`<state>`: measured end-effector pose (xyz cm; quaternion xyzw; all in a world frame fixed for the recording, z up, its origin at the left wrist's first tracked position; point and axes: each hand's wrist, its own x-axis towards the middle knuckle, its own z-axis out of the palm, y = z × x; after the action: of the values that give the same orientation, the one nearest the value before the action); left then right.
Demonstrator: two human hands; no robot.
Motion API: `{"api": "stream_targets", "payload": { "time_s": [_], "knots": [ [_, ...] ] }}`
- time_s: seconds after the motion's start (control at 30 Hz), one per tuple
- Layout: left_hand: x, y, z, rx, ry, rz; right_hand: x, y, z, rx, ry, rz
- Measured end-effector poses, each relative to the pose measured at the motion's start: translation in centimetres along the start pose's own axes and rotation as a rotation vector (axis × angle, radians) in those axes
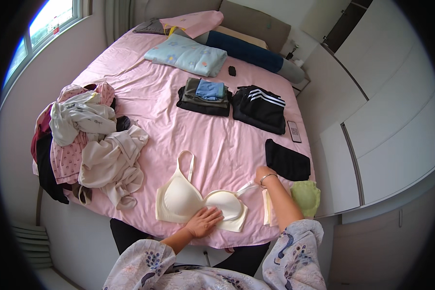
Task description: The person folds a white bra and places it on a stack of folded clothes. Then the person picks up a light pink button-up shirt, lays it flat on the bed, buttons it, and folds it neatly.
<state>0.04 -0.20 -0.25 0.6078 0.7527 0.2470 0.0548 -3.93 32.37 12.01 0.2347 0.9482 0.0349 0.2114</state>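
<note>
A cream bra (177, 197) lies spread out near the bed's front edge, cups facing up. My left hand (205, 222) rests on its middle and the lower part of the right cup, fingers laid flat. The left strap stands up in a loop on the sheet. My right hand (265, 174), with a bracelet at the wrist, is closed on the end of the right strap and holds it stretched out to the right. Beneath my right forearm lies a pale folded garment (268, 208), partly hidden. Right beside it is a light green garment (305, 197).
A folded black garment (287, 160) lies just beyond my right hand. Farther back are folded stacks (205, 98), black striped clothing (261, 108) and a phone (294, 131). A heap of loose clothes (92, 140) covers the left side. A folded blue quilt (186, 54) lies toward the headboard.
</note>
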Motion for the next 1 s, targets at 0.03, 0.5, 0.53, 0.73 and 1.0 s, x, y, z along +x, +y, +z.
{"api": "stream_targets", "payload": {
  "time_s": [0.03, 0.5, 0.53, 0.73, 1.0],
  "knots": [
    [-0.1, 0.0, 0.0, -0.006, 0.000, -0.005, 0.1, -1.3, -0.8, 0.120, 0.133, 0.084],
    [0.1, 0.0, -0.5, -0.075, -0.034, -0.012, 9.0, -5.4, 3.8, 1.464, -0.406, 0.609],
    [0.2, 0.0, -0.4, -0.076, -0.023, -0.014, 8.6, -5.5, 4.2, 1.565, -0.331, 0.574],
    [0.4, 0.6, -2.5, -0.174, 0.093, -0.013, 5.2, -4.8, 6.2, 1.714, 0.179, 0.246],
    [-6.5, -2.7, -7.0, -0.056, 0.783, -0.730, -10.9, -3.0, 17.0, 1.948, 0.347, 0.514]
  ]
}}
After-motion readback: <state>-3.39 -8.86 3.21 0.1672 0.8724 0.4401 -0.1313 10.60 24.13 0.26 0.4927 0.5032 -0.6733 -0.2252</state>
